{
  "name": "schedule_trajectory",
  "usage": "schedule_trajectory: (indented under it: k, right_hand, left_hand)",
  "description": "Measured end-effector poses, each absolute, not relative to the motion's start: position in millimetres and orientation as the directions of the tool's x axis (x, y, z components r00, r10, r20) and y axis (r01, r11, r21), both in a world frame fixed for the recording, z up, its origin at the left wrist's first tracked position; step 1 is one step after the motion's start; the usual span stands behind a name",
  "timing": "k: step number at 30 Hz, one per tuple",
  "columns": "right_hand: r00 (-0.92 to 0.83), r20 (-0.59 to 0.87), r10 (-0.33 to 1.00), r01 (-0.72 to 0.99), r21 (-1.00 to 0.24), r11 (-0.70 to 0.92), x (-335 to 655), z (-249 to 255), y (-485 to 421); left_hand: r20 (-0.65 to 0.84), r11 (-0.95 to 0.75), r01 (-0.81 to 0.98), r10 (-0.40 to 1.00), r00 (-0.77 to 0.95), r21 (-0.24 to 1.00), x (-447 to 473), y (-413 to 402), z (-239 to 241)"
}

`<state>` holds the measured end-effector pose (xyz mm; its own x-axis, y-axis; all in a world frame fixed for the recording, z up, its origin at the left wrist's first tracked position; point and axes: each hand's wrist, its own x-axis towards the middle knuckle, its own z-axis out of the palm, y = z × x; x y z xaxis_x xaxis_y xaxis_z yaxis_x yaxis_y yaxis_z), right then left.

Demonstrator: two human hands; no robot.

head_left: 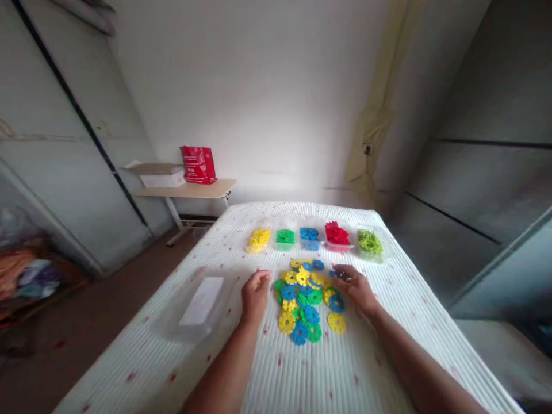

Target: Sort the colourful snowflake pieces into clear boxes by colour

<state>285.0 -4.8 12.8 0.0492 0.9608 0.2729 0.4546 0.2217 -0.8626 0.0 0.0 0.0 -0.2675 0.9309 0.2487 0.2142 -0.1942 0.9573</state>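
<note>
A loose heap of flower-edged plastic discs (305,292) in yellow, blue and green is spread over the middle of the table (310,379), which is covered with white ribbed cloth marked with small red spots. The heap is flanked by two bare hands. The left hand (255,296) is held just beside the heap's left edge, with its fingers bent inward; whether anything is pinched between them cannot be told. The right hand (356,289) is placed at the heap's right side, palm down, with its fingers curved over a dark blue disc (333,275); whether that disc is gripped or only covered cannot be made out. Nearer the body, a single yellow disc (333,324) is set slightly apart from the others.

Beyond the heap, five clear boxes (285,247) are lined up in a row, filled from left to right with yellow pieces (260,237), green pieces (285,236), blue pieces (309,233), red pieces (337,233) and lime-green pieces (370,241). To the left of the left hand, a clear plastic container (194,333) is seen with a white sheet (202,301). Farther back, a red bag (198,165) and a white box (163,179) are supported by a small desk (209,189) near the wall.
</note>
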Motion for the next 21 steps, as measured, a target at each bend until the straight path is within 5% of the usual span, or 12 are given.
schedule_trajectory:
  k: [5, 10, 21]
  right_hand:
    - [-0.050, 0.370, 0.928, 0.687, -0.661, 0.301, 275, 33, 23]
    - [-0.126, 0.251, 0.960, 0.879, -0.420, 0.225, 252, 34, 52]
    - [-0.193, 0.115, 0.974, 0.865, -0.448, 0.225, 251, 46, 70]
  left_hand:
    - [0.259, -0.205, 0.210, 0.926, -0.275, 0.956, 2, 0, 2]
    - [0.252, -0.192, 0.223, 0.926, -0.283, 0.956, 4, -3, 9]
    - [0.264, -0.193, 0.263, 0.926, -0.271, 0.945, 5, -4, 11]
